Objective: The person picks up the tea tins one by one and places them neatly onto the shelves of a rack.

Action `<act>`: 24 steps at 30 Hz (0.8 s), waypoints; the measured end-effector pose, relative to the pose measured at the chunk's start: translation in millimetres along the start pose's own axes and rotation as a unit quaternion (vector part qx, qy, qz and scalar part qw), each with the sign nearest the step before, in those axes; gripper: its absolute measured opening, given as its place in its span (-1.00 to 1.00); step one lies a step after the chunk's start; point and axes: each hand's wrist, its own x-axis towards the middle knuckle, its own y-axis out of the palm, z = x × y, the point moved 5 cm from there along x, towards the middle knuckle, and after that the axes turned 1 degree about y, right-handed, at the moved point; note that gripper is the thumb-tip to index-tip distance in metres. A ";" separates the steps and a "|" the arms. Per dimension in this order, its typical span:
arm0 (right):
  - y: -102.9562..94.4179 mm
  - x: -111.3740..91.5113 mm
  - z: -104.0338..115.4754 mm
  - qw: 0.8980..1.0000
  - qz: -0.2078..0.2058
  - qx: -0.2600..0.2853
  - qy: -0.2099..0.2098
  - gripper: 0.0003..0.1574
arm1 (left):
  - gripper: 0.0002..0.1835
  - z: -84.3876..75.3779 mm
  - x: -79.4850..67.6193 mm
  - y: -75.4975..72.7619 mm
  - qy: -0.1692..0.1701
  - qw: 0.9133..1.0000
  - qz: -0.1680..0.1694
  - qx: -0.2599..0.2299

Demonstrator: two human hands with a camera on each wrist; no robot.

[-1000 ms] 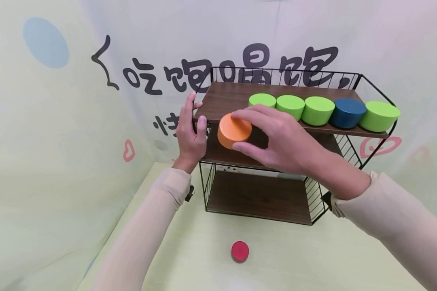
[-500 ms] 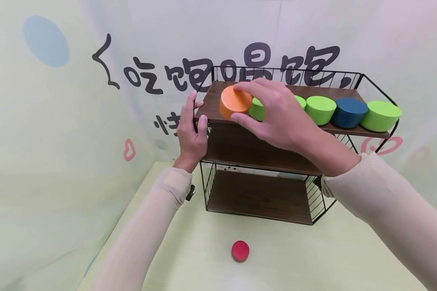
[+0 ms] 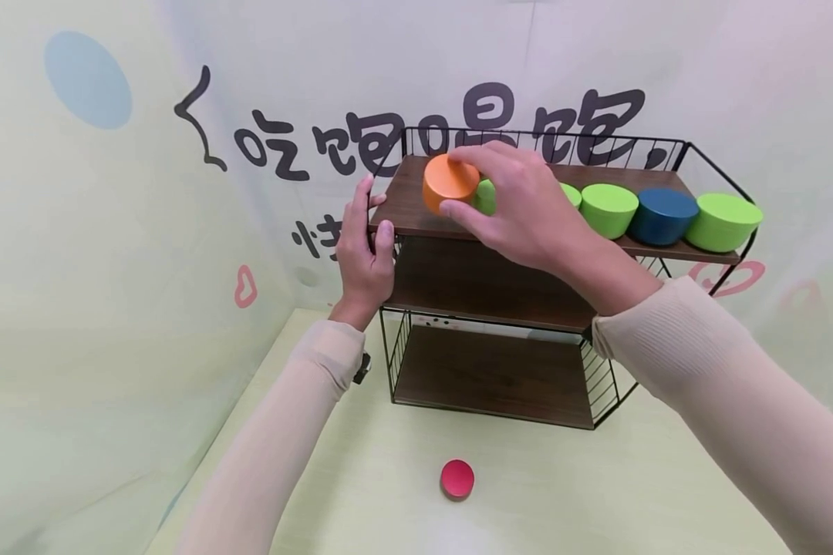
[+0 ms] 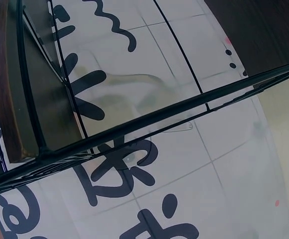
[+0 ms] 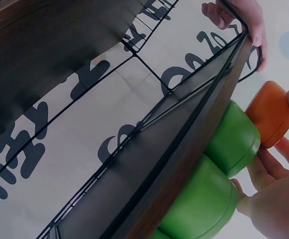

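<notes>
My right hand pinches an orange round tin between thumb and fingers, close over the left part of the top shelf. In the right wrist view, the orange tin is right beside the end green tin of a row. That row on the shelf's front has several green tins and one blue tin; my right hand partly hides its left end. My left hand grips the left end of the wire-framed rack, thumb in front, fingers around the frame.
A small red round tin sits on the pale table in front of the rack. Below are a middle shelf and a bottom shelf of dark wood. A printed cloth hangs behind.
My right hand has lifted the orange tin from in front of the middle shelf up to the top shelf, then slightly farther back. My left hand has stayed on the rack.
</notes>
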 end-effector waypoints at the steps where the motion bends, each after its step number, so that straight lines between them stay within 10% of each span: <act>1: 1.1 0.5 -0.9 1.000 0.004 -0.004 0.005 -0.31 | -0.39 0.2 0.0 0.0 0.000 1.000 0.000 0.000; 24: 20.8 9.1 -7.3 0.986 0.071 -0.108 0.105 -0.33 | -0.39 0.2 0.4 0.2 0.003 1.000 -0.007 0.002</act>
